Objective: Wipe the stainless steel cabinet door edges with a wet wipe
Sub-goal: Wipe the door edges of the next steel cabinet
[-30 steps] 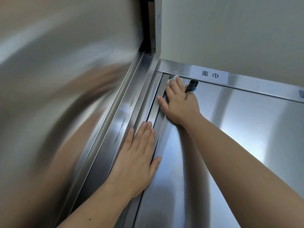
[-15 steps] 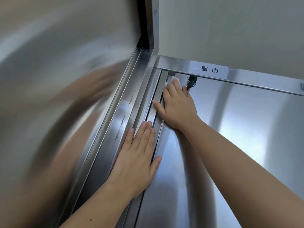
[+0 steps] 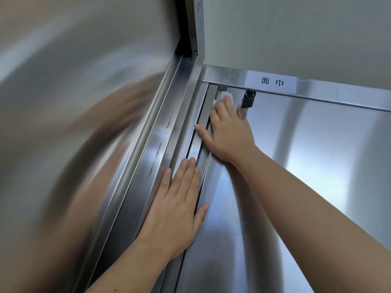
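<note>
Wet wipe: bunched under flat fingers of right hand, just left of key; axis indeterminate.
Left hand: flat on door edge.

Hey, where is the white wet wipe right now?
Head view, upper centre: the white wet wipe sits under the fingers of the right hand, at the top corner of the stainless steel cabinet door, just left of the black-headed key.

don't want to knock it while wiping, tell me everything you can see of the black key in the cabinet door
The black-headed key sits in the upper left corner of the stainless steel cabinet door, just under the top frame. A silvery metal piece, maybe a second key, hangs below its black head. The right hand lies close beside it; contact cannot be told.
</note>
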Action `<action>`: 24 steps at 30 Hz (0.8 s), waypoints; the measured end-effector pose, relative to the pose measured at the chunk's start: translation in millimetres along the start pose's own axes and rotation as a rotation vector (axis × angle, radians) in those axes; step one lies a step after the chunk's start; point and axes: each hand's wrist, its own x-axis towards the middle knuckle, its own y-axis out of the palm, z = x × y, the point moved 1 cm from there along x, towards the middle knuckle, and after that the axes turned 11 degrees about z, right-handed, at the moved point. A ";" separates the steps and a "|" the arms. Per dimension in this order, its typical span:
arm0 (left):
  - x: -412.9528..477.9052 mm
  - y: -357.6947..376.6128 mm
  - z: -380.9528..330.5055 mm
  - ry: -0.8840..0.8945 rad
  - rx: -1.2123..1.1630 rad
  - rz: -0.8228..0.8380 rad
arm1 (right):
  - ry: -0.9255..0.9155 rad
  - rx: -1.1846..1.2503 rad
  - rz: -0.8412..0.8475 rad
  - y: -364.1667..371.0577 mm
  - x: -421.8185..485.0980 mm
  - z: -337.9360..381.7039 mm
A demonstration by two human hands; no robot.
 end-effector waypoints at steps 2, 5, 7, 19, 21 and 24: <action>-7.9 3.1 -2.1 -0.003 -0.022 -0.005 | -0.035 -0.016 0.018 3.5 -10.7 3.7; -23.0 8.6 -5.3 -0.015 -0.053 0.014 | -0.072 0.002 0.021 7.7 -26.8 8.1; -32.7 11.0 -6.9 -0.019 -0.069 0.030 | -0.092 0.012 0.023 10.8 -36.4 11.2; -80.3 20.9 -12.3 -0.011 -0.072 0.082 | -0.176 0.064 0.069 28.1 -94.2 38.3; -87.3 21.9 -13.4 -0.018 -0.078 0.102 | -0.182 0.065 0.078 30.6 -103.6 43.2; -96.9 22.1 -13.8 -0.024 -0.083 0.132 | -0.180 0.077 0.090 33.8 -115.5 49.5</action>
